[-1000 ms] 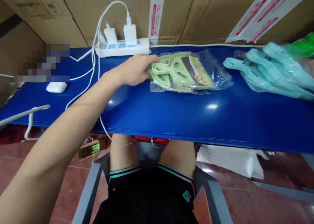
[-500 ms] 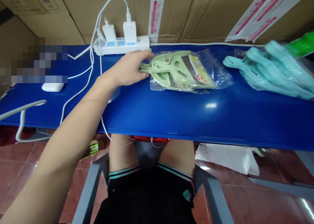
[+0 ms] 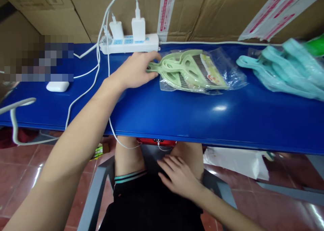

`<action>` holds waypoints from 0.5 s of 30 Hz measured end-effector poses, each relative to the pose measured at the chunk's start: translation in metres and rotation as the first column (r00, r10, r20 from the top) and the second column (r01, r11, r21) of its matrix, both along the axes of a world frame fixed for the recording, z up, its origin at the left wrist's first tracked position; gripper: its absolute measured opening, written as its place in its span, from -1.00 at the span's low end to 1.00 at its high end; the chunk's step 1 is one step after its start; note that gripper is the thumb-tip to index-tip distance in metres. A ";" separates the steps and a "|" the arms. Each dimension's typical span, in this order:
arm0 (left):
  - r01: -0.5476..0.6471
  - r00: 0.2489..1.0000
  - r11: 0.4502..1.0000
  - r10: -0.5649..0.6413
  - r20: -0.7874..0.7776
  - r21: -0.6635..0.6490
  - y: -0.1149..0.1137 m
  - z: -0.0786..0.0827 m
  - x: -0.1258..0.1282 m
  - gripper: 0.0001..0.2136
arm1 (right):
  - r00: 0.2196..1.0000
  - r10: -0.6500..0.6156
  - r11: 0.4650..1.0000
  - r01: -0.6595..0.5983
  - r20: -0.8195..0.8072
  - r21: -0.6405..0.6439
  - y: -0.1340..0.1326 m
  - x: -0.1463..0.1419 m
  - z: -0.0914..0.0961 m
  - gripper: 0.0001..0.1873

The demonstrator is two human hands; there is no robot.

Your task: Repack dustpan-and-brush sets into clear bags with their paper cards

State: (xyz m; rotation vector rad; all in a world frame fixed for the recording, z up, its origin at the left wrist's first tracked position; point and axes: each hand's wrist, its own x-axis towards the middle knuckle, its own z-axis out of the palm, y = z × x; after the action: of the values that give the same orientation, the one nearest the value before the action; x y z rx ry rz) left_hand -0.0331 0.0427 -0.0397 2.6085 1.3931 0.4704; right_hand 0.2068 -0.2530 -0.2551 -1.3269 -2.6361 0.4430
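Observation:
My left hand (image 3: 136, 70) reaches across the blue table (image 3: 177, 123) and grips the handle end of a pale green dustpan-and-brush set (image 3: 187, 70). The set lies in a clear plastic bag (image 3: 227, 77), with its handles sticking out of the open end. My right hand (image 3: 178, 175) rests flat on my lap below the table edge, fingers spread, holding nothing.
A white power strip (image 3: 129, 47) with two chargers and trailing cables sits at the back. A white earbud case (image 3: 57, 86) lies at the left. Bagged turquoise plastic items (image 3: 286, 70) fill the right end. Cardboard boxes (image 3: 202, 11) stand behind the table.
My right hand has come into view and settled on my lap. My left hand stays on the dustpan handles, which have slid a little out of the bag.

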 end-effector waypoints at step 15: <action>0.033 0.999 0.999 -0.033 0.025 -0.007 0.001 -0.001 -0.004 -0.51 | 0.855 -0.399 0.843 0.484 0.332 -0.233 0.086 -0.030 -0.051 -0.41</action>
State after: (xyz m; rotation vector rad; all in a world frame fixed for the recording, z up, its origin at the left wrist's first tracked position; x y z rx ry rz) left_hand -0.0367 0.0440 -0.0402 2.6063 1.3393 0.4907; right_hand 0.1772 -0.1673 -0.3064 -2.1814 -2.3907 0.6604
